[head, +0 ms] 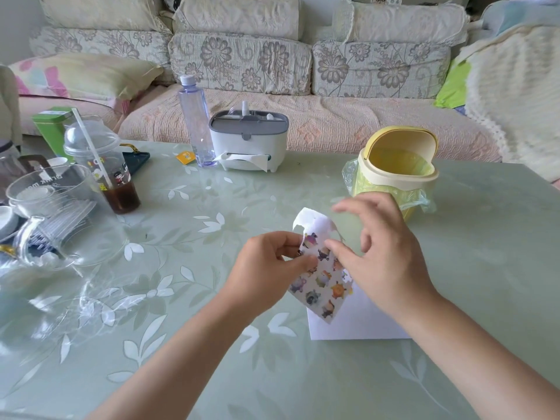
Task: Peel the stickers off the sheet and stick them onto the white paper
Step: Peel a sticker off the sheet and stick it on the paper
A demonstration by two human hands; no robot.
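- Our left hand, forearm angled in from 7 o'clock, pinches the sticker sheet at its 9 o'clock edge.
- Right hand, in from 4 o'clock, has its thumb tip on the sheet. The other fingers are fanned out and blurry, so we can't tell if it's pinching.
- The sheet overlaps the white paper's 11 o'clock corner.

This is a home living room, by the look of it: a floral-covered sofa runs along the desk's far edge. A tissue box, a water bottle and a drink cup stand toward its far-left corner, with a small yellow bin further right.
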